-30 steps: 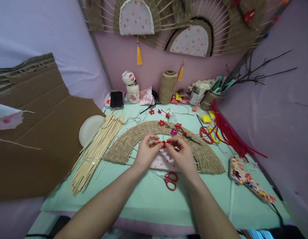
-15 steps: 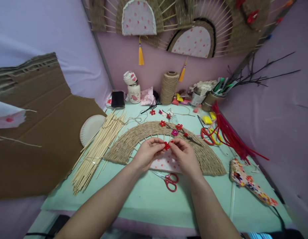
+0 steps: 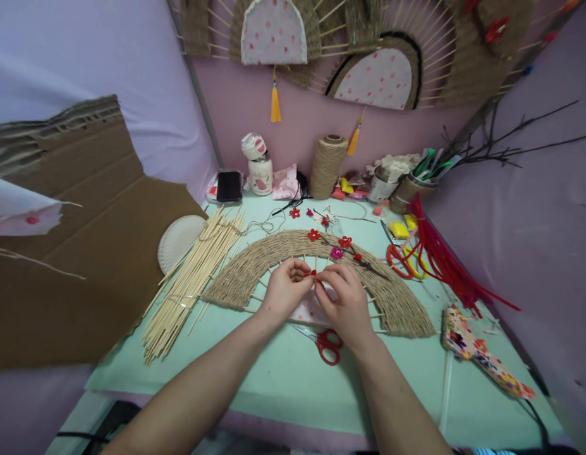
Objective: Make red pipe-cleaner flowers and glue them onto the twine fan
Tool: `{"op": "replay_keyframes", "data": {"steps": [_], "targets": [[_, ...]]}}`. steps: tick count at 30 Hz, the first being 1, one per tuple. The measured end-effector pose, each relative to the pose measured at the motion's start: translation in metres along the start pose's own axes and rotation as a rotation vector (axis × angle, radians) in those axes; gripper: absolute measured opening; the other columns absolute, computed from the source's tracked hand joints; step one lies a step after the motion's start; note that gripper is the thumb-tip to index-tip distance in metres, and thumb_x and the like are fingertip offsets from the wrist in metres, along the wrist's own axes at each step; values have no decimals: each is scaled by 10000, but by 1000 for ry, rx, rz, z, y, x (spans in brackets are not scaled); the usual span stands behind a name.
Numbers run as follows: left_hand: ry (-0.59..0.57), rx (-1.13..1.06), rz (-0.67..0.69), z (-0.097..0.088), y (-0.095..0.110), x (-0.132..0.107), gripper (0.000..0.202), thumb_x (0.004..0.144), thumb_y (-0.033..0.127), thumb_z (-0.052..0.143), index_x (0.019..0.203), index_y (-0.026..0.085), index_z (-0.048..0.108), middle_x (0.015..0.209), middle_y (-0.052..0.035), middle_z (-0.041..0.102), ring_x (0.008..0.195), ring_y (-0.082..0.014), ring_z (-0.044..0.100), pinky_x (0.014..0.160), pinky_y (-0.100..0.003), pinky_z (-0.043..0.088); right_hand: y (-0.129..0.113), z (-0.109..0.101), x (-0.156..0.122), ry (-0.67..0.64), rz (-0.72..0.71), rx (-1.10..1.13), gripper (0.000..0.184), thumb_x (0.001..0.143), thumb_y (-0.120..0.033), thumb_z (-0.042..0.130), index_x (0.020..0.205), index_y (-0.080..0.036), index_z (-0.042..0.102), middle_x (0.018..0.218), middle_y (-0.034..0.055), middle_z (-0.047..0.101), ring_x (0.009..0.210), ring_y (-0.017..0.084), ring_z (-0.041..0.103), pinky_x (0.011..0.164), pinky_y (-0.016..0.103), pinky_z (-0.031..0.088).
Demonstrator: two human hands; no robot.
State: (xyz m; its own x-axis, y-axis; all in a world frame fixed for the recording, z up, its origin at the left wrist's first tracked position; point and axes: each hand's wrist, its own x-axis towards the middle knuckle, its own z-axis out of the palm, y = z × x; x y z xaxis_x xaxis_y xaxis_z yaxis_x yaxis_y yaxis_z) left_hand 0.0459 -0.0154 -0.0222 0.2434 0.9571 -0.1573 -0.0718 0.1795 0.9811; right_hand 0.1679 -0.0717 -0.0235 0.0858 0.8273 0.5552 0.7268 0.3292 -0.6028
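Between the fingertips of both hands is a small red pipe-cleaner flower (image 3: 314,273), mostly hidden by the fingers. My left hand (image 3: 289,287) pinches it from the left, and my right hand (image 3: 344,300) pinches it from the right. Beneath them lies a half-round fan of woven twine (image 3: 255,265) over thin sticks, with a pink-spotted white cloth (image 3: 311,311) at its centre. A dark twig (image 3: 375,268) rests on the fan's right part, near red flowers (image 3: 344,241) and a magenta flower (image 3: 337,253). Red-handled scissors (image 3: 329,346) lie just below my right hand.
Bundled bamboo sticks (image 3: 193,284) and a white paper plate (image 3: 179,243) lie left, beside a big cardboard sheet (image 3: 84,272). A floral glue gun (image 3: 482,354), red pipe cleaners (image 3: 439,265) and larger scissors (image 3: 406,260) are right. A twine spool (image 3: 329,167) and bottle (image 3: 260,174) stand behind.
My right hand has shifted its fingers over the red flower and turned, so less of the flower shows. The whole view has slid slightly.
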Motion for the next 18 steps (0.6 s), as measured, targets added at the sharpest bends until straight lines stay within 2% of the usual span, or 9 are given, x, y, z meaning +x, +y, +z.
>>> {"op": "replay_keyframes", "data": {"steps": [3,7,12,15,18], "targets": [[49,-119,-40,1,1,0,169,599,97,663,762,135,645,723,-11,649,681,-101,579,652,-219,430,0,2,-2,-15,-87,-66,122,859,-165,536,898,-207,644,880,62,571,841,199,517,761,348,441],[2,-382,-151,2,3,-1,161,606,136,713,760,120,669,697,-6,641,588,-61,526,570,-188,397,0,1,-1,21,-55,5,117,855,-157,547,887,-211,645,870,50,579,842,188,542,766,339,450],[-121,-606,-311,-4,6,1,198,578,95,761,744,106,653,693,-18,642,582,-48,542,572,-163,423,-1,-3,3,51,158,234,105,835,-166,559,818,-212,651,826,30,612,752,157,568,656,282,452],[-178,-602,-357,-7,8,2,209,576,86,774,751,98,660,687,-23,641,590,-51,557,593,-164,445,0,-6,5,21,343,369,78,800,-202,583,771,-207,656,785,22,633,722,157,581,586,255,439],[-200,-526,-335,-9,9,2,215,585,117,790,764,101,671,685,-18,641,576,-49,551,590,-170,446,2,-7,7,-32,474,448,78,773,-248,603,761,-199,663,746,13,644,663,151,583,563,249,438]]}}
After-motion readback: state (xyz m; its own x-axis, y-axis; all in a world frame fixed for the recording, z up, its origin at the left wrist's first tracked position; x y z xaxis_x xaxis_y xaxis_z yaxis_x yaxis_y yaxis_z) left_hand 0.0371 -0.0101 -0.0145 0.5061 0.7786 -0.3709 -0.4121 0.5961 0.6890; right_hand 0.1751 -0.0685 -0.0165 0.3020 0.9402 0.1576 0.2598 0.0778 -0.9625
